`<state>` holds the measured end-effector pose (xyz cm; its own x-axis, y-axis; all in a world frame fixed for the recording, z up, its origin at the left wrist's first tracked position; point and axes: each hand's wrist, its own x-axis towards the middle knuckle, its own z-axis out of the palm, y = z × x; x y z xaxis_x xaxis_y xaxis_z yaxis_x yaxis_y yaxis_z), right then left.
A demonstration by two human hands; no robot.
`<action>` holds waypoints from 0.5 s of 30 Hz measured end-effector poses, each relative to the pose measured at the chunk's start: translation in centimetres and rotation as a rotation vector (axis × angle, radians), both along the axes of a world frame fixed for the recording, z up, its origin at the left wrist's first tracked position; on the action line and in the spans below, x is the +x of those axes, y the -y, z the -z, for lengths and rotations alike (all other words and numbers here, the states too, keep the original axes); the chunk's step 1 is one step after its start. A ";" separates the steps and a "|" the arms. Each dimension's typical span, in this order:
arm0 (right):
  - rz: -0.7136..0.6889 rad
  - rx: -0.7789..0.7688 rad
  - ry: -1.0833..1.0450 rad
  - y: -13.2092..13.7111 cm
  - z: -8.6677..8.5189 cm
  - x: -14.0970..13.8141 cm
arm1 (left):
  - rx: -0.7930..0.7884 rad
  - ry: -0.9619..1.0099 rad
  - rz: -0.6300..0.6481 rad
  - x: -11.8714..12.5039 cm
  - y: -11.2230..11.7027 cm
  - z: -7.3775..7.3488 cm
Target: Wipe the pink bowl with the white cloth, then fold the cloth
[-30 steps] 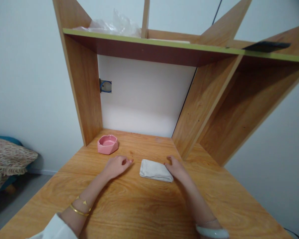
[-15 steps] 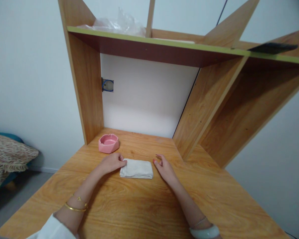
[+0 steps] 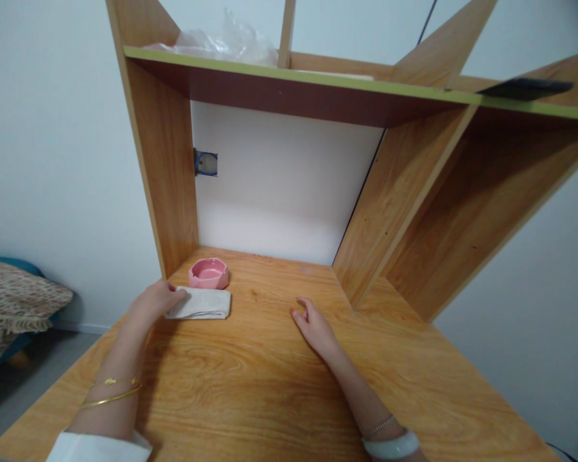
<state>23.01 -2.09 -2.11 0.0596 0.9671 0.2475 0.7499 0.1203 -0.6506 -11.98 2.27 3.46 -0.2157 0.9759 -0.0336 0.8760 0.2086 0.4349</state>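
Folded cloth lies in the lower left of the frame, flat on the wooden table, and from my remote seat I see it just in front of the pink dish. Their edges meet in the view, though I can't tell whether they touch. My left hand has it by the left end, thumb on top and fingers drawn in at the edge; what they do underneath is hidden from me. I judge that an end hold suits a flat bundle like this: it should keep the folds stacked, and it leaves most of the cloth uncovered, so I can see how squarely it sits. Its long side runs roughly level across the picture, which to me looks lined up with the dish on purpose. My right hand is right of the middle, low in the frame, thumb and forefinger parted with nothing between them; I take it as held aside so as not to crowd the cloth. Across the top, the shelf carries a clear plastic bag at upper left, out of both hands' way.
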 end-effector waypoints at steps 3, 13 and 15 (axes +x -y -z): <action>-0.001 -0.010 0.017 0.1 -0.1 0.0 | -0.008 -0.062 -0.082 0.4 0.2 -0.3; -0.014 -0.017 0.073 0.2 -0.4 -0.1 | -0.002 -0.022 -0.033 0.5 -0.2 0.7; -0.016 -0.011 0.081 0.2 -0.3 0.0 | 0.037 -0.008 -0.042 0.7 -0.1 0.9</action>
